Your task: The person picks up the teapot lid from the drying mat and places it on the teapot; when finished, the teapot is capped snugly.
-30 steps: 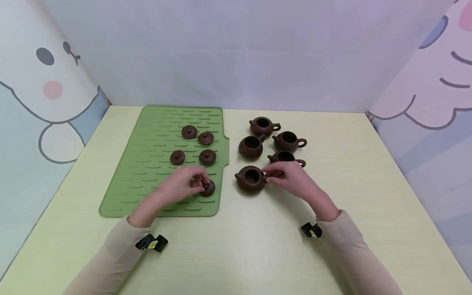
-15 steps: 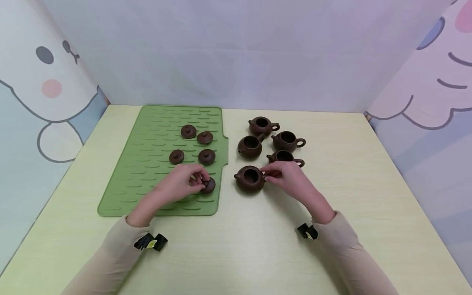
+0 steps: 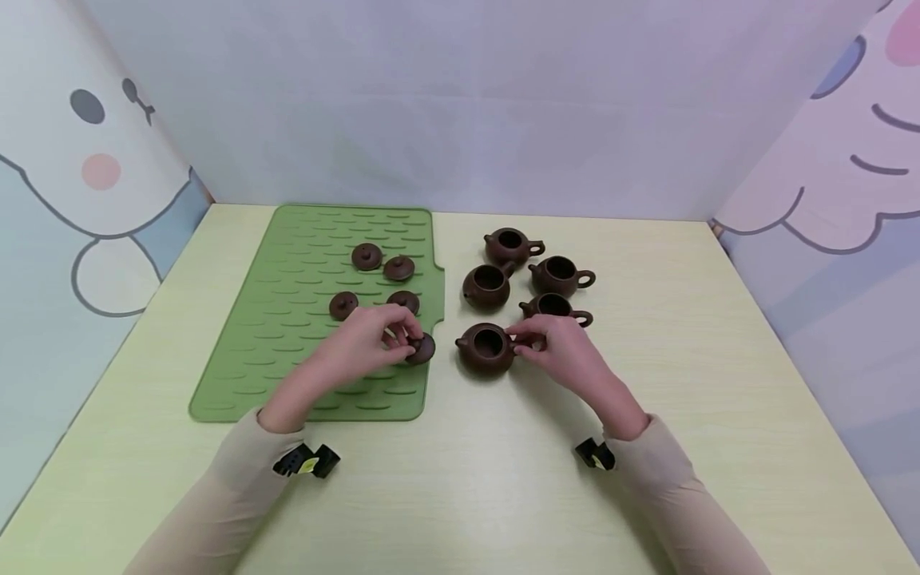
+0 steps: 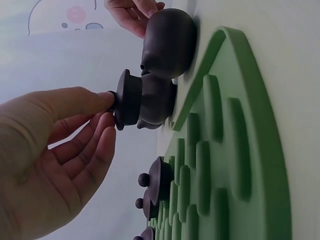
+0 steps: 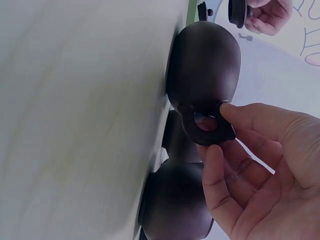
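My left hand (image 3: 370, 343) pinches a dark brown teapot lid (image 3: 422, 349) by its knob. In the left wrist view that lid (image 4: 129, 100) is held up clear of the green mat (image 3: 287, 383). My right hand (image 3: 564, 347) grips the handle (image 5: 207, 135) of the nearest lidless teapot (image 3: 483, 359), thumb on one side and fingers on the other. This teapot stands on the table, its mouth uncovered and its spout pointing left. The lid is left of the spout, apart from it.
Several more lids, among them one lid (image 3: 366, 256), lie knob up on the mat. Behind the gripped teapot stand several open teapots, including one teapot (image 3: 487, 289) with its handle turned back and another teapot (image 3: 552, 307) close to my right hand.
My left hand has lifted the lid off the mat and carried it right and slightly away from me, to the mat's right edge. The right hand keeps its grip on the teapot handle.
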### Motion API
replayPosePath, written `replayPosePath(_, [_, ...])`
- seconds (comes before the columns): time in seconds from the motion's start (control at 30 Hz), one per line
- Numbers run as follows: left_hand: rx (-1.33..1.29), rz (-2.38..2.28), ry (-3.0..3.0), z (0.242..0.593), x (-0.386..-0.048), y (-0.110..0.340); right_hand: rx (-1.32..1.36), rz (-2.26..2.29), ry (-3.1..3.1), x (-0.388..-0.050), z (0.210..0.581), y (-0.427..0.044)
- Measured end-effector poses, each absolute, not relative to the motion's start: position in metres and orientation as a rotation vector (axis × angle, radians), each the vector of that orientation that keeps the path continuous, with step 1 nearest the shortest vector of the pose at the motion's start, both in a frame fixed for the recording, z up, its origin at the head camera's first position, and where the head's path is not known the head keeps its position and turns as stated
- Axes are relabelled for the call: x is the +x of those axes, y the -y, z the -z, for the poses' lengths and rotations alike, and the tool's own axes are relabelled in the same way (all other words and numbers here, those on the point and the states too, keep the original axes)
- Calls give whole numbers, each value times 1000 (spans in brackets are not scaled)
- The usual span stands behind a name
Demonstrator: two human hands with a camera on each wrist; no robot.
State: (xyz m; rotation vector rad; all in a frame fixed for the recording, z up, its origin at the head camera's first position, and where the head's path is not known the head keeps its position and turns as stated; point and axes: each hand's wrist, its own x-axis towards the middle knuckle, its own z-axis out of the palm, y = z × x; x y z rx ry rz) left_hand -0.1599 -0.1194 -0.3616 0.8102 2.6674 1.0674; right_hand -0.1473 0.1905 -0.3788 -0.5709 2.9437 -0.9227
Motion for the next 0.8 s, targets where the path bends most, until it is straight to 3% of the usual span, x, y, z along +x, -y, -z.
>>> replayPosePath(0.8, [864, -1163, -2627, 356, -168, 77, -528, 908, -2964, -144, 379, -188])
